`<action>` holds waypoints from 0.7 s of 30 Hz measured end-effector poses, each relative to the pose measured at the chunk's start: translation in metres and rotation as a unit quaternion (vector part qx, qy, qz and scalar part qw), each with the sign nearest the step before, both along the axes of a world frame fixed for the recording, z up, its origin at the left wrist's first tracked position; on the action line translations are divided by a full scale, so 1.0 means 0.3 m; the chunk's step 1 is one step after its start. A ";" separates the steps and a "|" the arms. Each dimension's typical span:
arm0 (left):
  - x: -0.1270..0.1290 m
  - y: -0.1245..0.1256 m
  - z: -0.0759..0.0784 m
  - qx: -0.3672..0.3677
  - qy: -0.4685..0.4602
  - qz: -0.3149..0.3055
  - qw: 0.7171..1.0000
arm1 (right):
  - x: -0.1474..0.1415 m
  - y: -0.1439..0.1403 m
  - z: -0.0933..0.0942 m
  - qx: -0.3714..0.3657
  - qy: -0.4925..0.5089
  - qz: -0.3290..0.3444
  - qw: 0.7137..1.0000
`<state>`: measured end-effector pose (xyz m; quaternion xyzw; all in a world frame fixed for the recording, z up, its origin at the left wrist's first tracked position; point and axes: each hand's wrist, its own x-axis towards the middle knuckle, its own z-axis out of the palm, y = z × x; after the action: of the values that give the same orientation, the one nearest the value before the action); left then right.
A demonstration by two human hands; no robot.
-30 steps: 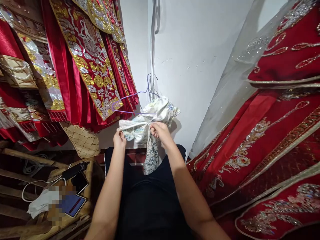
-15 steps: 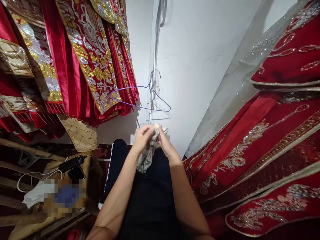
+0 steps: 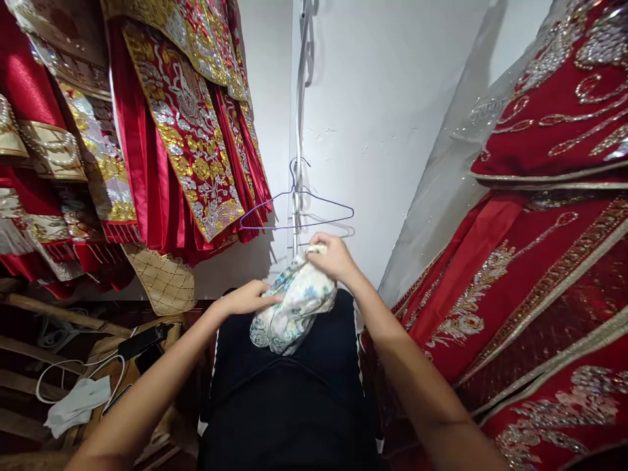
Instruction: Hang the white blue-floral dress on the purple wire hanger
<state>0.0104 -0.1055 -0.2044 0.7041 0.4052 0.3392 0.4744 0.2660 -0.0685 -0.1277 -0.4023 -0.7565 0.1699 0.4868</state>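
A bunched white cloth (image 3: 304, 294) with a blue and green floral print hangs in front of my lap. My right hand (image 3: 334, 257) is closed on its top edge, thumb and fingers pinching the fabric. At the cloth's left side is my left hand (image 3: 248, 297), fingers stretched out and lying against the folds. Whether the cloth is a garment cannot be made out from its folds. Just beyond my hands, a purple wire hanger (image 3: 297, 209) hangs bare beside a white pole (image 3: 297, 118).
Red gowns with gold and silver embroidery (image 3: 196, 144) hang at the left. Beaded red dresses (image 3: 554, 261) and a sheer pale fabric (image 3: 441, 170) fill the right. At lower left, a wooden chair holds a black phone-like device (image 3: 142, 340), white cables and a white tissue (image 3: 78, 402).
My hands have moved apart, the left outward and down, the right slightly up and right. The cloth, gathered between both hands before, now spreads wider below my right hand.
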 end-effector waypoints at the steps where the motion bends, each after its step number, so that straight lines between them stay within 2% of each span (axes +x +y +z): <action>1: -0.035 0.005 0.005 0.002 -0.007 0.040 0.999 | 0.005 0.046 0.014 0.037 0.004 -0.049 0.998; 2: -0.068 0.014 0.017 0.008 -0.016 0.089 0.996 | 0.007 0.096 0.024 0.058 0.009 -0.090 0.994; 4: -0.129 0.045 0.050 0.038 -0.022 0.187 0.981 | 0.007 0.196 0.026 0.053 0.000 -0.140 0.989; 6: -0.179 0.084 0.081 0.085 0.011 0.240 0.967 | 0.009 0.279 0.007 0.022 -0.066 -0.133 0.989; 8: -0.215 0.120 0.098 0.117 0.054 0.247 0.960 | 0.021 0.331 -0.022 -0.001 -0.149 -0.095 0.984; 10: -0.235 0.150 0.101 0.118 0.079 0.238 0.961 | 0.045 0.347 -0.045 -0.011 -0.197 -0.071 0.978; 14: -0.236 0.208 0.113 0.118 0.090 0.229 0.962 | 0.121 0.319 -0.029 0.007 -0.230 -0.076 0.970; 18: -0.210 0.267 0.195 0.147 0.081 0.237 0.957 | 0.192 0.286 0.032 0.047 -0.250 -0.119 0.960; 21: -0.162 0.288 0.276 0.202 0.074 0.217 0.952 | 0.215 0.267 0.055 0.046 -0.223 -0.112 0.967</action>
<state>-0.0384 -0.0189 -0.1215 0.7036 0.5050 0.4557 0.2057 0.3305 0.0117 -0.1111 -0.4893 -0.8031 -0.0147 0.3398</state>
